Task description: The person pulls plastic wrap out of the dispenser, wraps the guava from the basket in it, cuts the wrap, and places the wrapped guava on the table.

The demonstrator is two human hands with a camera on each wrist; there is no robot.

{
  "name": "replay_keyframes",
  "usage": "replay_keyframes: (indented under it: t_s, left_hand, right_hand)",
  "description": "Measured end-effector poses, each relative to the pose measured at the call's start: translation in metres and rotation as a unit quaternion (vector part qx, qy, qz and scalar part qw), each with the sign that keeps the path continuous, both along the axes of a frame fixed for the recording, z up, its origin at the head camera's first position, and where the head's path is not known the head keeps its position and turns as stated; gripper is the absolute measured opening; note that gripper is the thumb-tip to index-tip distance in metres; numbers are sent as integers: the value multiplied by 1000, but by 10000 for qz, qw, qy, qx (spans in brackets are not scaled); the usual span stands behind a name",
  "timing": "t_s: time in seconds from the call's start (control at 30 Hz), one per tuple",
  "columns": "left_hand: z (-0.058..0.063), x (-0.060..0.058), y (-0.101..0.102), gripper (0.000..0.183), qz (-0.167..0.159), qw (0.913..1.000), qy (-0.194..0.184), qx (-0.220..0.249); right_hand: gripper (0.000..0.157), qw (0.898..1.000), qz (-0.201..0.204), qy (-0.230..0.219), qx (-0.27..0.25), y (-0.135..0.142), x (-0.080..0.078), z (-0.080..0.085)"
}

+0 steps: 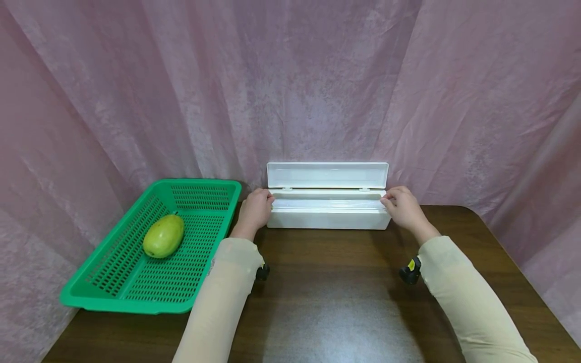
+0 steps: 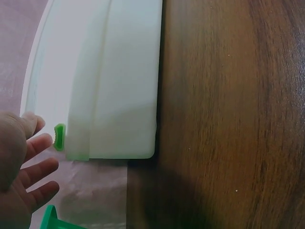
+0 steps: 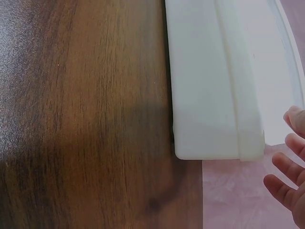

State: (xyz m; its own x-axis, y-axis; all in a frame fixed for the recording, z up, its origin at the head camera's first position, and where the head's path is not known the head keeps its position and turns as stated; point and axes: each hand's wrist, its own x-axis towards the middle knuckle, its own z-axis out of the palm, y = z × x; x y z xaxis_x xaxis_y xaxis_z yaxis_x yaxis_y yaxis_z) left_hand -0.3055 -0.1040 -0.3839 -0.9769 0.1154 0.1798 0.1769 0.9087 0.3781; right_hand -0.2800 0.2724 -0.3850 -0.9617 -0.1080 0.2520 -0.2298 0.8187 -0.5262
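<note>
A long white cling film dispenser (image 1: 329,220) lies at the back of the table, its lid (image 1: 328,175) raised against the curtain. A glossy strip of clear cling film (image 1: 327,203) runs across its opening. At the left end, my left hand (image 1: 255,209) pinches the film's edge between thumb and forefinger. My right hand (image 1: 404,207) does the same at the right end. The other fingers of both hands are spread in the wrist views. Beside the left fingertips, the left wrist view shows a small green slider (image 2: 59,137) on the dispenser.
A green perforated basket (image 1: 233,201) stands on the left of the dark wooden table (image 1: 336,302), holding a yellow-green oval fruit (image 1: 164,236). A pink curtain (image 1: 317,91) hangs close behind the dispenser.
</note>
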Motion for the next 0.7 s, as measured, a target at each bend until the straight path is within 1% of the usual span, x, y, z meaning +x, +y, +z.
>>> replay_keyframes:
  t_s: [0.1,0.4,0.7]
  left_hand:
    - [1,1,0,21,-8,10000,34,28]
    - [2,2,-2,21,11,9999,-97,71]
    - [4,3,-5,20,0,10000,-13,34]
  right_hand:
    - [24,10000,-18,26,-20,1,0,0]
    - [24,10000,-71,11,-68,2,2,1]
    - [26,9999,-99,19,-87,3,2,2]
